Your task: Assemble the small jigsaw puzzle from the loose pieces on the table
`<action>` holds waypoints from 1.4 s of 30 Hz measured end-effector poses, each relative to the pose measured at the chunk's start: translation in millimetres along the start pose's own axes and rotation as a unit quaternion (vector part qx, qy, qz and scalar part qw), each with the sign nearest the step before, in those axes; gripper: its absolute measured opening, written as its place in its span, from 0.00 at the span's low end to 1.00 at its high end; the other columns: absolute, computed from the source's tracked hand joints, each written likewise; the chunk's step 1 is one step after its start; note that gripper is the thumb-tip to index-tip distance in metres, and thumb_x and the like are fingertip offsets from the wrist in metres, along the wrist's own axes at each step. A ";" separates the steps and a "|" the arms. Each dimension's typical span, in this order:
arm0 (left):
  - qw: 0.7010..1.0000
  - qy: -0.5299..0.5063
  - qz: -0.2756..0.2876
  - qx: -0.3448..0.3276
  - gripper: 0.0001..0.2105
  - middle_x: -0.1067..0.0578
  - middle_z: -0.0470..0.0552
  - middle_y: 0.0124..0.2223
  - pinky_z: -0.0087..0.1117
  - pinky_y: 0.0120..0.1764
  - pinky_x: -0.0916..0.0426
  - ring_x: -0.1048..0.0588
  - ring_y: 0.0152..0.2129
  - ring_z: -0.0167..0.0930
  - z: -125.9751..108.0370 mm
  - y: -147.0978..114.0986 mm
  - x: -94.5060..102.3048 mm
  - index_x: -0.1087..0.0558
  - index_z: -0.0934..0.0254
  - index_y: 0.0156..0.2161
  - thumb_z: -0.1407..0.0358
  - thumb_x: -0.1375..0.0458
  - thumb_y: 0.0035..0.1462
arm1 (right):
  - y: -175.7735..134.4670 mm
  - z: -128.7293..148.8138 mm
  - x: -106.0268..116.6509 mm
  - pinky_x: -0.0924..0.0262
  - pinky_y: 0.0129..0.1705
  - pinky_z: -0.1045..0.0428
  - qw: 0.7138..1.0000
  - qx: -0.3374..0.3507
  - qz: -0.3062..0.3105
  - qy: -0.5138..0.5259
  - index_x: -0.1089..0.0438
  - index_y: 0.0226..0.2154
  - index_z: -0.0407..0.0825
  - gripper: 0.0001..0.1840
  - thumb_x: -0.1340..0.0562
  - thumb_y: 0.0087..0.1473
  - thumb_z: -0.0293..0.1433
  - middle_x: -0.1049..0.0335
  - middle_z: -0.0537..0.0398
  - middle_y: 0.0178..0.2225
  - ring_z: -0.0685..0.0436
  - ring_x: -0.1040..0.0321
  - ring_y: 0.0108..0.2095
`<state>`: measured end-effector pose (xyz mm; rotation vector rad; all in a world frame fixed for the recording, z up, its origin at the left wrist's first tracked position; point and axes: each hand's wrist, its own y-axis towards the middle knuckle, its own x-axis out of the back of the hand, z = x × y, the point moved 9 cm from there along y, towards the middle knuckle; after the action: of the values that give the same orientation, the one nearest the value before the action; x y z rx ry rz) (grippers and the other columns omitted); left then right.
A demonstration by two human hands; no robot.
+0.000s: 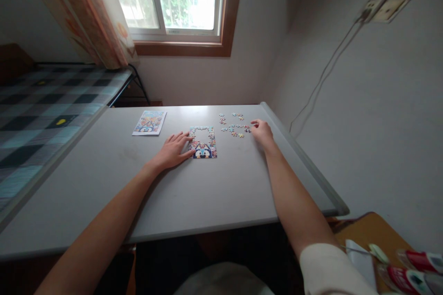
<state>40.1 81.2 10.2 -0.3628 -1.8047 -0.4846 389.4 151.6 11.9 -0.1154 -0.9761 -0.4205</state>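
Centre of frame: a partly assembled jigsaw puzzle [203, 152] lies flat on the pale worktop [214, 193]. Its border and lower section, which carries a blue cartoon face, are joined; an opening in the upper middle shows bare surface. The left hand [175, 149] lies palm down at the puzzle's left edge, fingers spread and fingertips touching it; its grip is open, clasping nothing. Right of centre, loose pieces [231, 127] are scattered in small groups. The right hand [263, 134] is at their right-hand side, fingers bent and grip partly drawn in; whether a piece is held cannot be determined. Left of centre, a printed picture sheet [150, 123] lies well apart from the puzzle. Upper left: a curtain [90, 14] and a checked bed [69, 94]. Top centre: a barred window [187, 0]. Upper right: a wall socket [386, 8] with cable.
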 end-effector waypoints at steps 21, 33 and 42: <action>1.000 -0.003 -0.002 -0.001 0.24 0.41 0.54 0.67 0.47 0.64 0.53 0.47 0.65 0.41 0.0 -0.2 0.1 0.36 0.60 0.58 0.49 0.51 0.63 | -4.2 -0.5 -5.2 0.38 0.46 0.49 1.000 -0.006 0.014 -0.007 0.23 0.38 0.55 0.15 0.42 0.50 0.29 0.25 0.53 0.41 0.43 0.30 0.42; 1.000 0.000 0.000 -0.001 0.24 0.41 0.54 0.66 0.47 0.64 0.53 0.47 0.65 0.41 0.2 -0.3 -0.2 0.36 0.60 0.58 0.49 0.50 0.64 | -7.2 3.8 -1.3 0.38 0.44 0.50 1.000 0.001 0.025 0.004 0.24 0.37 0.52 0.12 0.40 0.49 0.30 0.24 0.52 0.39 0.43 0.29 0.41; 1.000 0.003 -0.004 -0.002 0.24 0.41 0.54 0.66 0.47 0.63 0.52 0.47 0.65 0.41 -1.0 -0.8 1.0 0.36 0.61 0.58 0.49 0.50 0.64 | -7.2 3.9 -7.4 0.38 0.44 0.51 0.998 0.016 0.056 -0.013 0.24 0.33 0.50 0.09 0.35 0.45 0.31 0.23 0.52 0.39 0.43 0.28 0.40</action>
<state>40.4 80.1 11.2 -0.3572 -1.7990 -0.4945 379.9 148.3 7.4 -0.1464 -0.9959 -0.3019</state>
